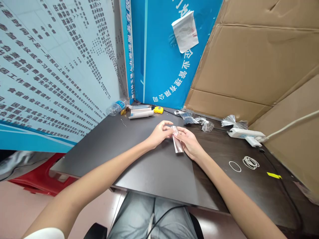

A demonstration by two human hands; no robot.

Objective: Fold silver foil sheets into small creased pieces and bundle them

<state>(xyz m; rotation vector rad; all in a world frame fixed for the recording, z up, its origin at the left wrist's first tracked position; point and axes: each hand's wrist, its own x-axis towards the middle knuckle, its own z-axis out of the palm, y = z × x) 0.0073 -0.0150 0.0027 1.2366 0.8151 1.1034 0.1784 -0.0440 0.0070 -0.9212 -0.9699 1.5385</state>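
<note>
A narrow, shiny, silvery-pink folded foil strip [177, 146] is held at a slant above the dark desk, its lower end toward me. My right hand [188, 142] grips its right side, thumb on top and fingers behind. From the left, my left hand [159, 135] meets the strip's upper end, with thumb and fingers closing on it and the index finger curved above. Part of the upper end is covered by my fingers.
Along the desk's back lie a plastic bottle [117, 108], silvery foil rolls [142, 114], a yellow tape measure [158, 110] and fanned foil bundles [188, 118]. At right are a white power strip [246, 133], rubber bands [251, 162] and a yellow strip [274, 175]. Upright panels border the desk.
</note>
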